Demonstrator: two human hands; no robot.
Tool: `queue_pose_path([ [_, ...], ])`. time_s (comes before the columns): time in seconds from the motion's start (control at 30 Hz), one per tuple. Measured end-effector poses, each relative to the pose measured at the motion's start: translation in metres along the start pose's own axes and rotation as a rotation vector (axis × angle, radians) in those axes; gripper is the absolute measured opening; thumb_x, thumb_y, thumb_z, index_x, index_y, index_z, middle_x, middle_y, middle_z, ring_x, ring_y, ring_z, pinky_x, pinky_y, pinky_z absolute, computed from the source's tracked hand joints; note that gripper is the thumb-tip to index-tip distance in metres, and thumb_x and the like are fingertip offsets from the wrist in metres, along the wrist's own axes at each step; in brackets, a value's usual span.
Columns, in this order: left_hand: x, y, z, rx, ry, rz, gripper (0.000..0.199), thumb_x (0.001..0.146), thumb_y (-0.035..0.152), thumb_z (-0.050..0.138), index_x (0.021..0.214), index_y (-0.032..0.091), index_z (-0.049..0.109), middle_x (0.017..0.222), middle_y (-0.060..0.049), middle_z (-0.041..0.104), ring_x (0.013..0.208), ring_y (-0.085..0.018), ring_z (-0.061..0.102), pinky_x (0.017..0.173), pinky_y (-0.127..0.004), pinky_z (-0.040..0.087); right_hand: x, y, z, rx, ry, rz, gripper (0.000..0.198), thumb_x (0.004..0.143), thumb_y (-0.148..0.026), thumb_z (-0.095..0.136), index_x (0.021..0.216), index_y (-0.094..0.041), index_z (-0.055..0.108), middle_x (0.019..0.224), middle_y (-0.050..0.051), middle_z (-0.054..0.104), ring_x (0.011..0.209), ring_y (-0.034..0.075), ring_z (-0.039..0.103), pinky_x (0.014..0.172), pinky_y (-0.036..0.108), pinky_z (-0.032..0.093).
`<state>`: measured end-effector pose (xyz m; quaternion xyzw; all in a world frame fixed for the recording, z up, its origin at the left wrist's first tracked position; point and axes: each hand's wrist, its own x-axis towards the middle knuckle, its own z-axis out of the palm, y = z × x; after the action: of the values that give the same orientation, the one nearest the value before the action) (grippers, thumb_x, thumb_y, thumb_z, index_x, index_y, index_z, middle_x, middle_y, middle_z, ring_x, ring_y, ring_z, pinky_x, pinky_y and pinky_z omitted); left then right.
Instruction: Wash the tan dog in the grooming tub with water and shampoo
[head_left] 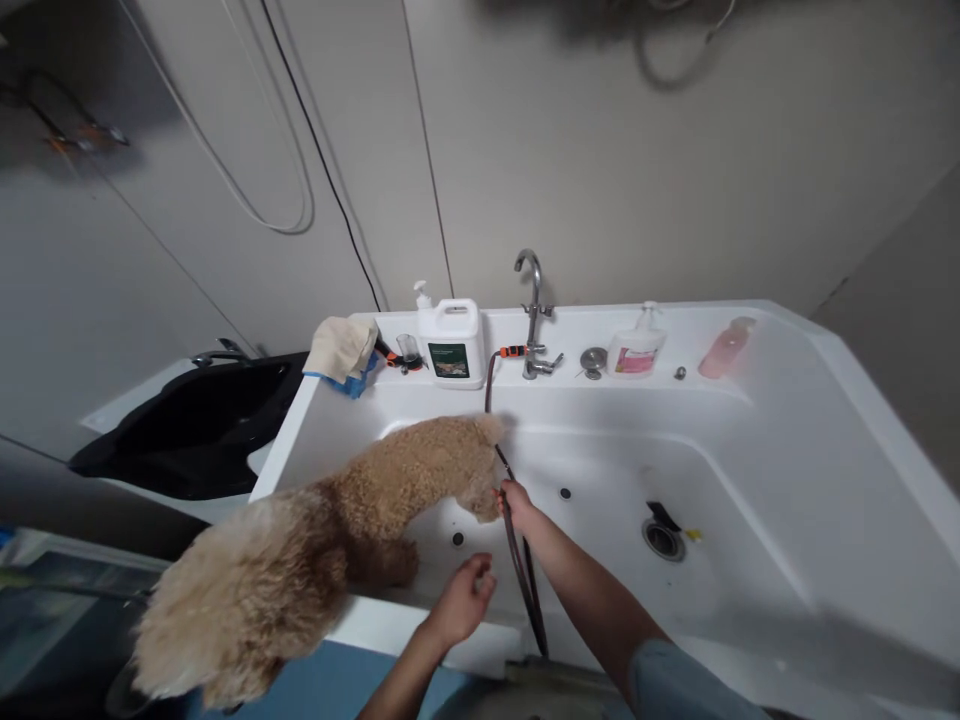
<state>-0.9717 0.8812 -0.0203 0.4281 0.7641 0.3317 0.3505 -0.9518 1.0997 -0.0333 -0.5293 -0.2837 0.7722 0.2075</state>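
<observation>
Standing in the white tub, the curly-coated dog covers its near-left rim; a pump jug and faucet stand behind.
The right hand grips the brown hose beside the dog's rear; the left hand hovers, half-curled and free.

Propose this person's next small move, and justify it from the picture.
Perhaps bring the left hand to the dog to steady it: that hand looks free, the right hand holds the hose, and the dog's front end reaches past the tub's rim.
</observation>
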Motion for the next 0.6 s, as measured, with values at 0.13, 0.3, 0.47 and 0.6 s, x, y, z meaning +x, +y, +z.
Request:
queue_pose_path([
  [0.13, -0.042, -0.052, -0.035, -0.007, 0.395, -0.009, 0.056, 0.094, 0.054, 0.046, 0.122, 0.014, 0.074, 0.132, -0.018, 0.075, 0.129, -0.033, 0.069, 0.117, -0.052, 0.05, 0.018, 0.001, -0.009, 0.01, 0.152, -0.095, 0.012, 0.086, -0.024, 0.063, 0.094, -0.024, 0.054, 0.051, -0.008, 0.049, 0.037, 0.01, 0.036, 0.038, 0.019, 0.025],
  [0.3, -0.059, -0.073, -0.038, 0.268, 0.427, 0.099, 0.045, 0.096, 0.047, 0.051, 0.115, 0.019, 0.08, 0.124, -0.015, 0.079, 0.121, -0.034, 0.074, 0.11, -0.052, 0.057, 0.031, -0.017, -0.036, 0.054, 0.227, -0.226, 0.024, 0.087, -0.029, 0.063, 0.109, -0.023, 0.055, 0.053, -0.009, 0.05, 0.039, 0.01, 0.038, 0.039, 0.017, 0.025],
  [0.47, -0.053, -0.061, -0.035, 0.405, 0.354, 0.112, 0.044, 0.097, 0.043, 0.049, 0.115, 0.019, 0.081, 0.119, -0.013, 0.081, 0.114, -0.031, 0.077, 0.104, -0.047, 0.061, 0.029, -0.024, -0.071, 0.127, 0.344, -0.312, 0.035, 0.097, -0.032, 0.053, 0.131, -0.026, 0.045, 0.059, -0.012, 0.05, 0.043, 0.009, 0.041, 0.041, 0.015, 0.028],
  [0.6, -0.049, -0.064, -0.042, 0.437, 0.282, 0.074, 0.05, 0.096, 0.046, 0.046, 0.117, 0.017, 0.08, 0.125, -0.014, 0.08, 0.116, -0.032, 0.076, 0.105, -0.048, 0.06, 0.022, -0.015, -0.091, 0.176, 0.376, -0.299, 0.031, 0.105, -0.031, 0.047, 0.135, -0.024, 0.045, 0.06, -0.012, 0.048, 0.044, 0.008, 0.043, 0.043, 0.016, 0.031],
])
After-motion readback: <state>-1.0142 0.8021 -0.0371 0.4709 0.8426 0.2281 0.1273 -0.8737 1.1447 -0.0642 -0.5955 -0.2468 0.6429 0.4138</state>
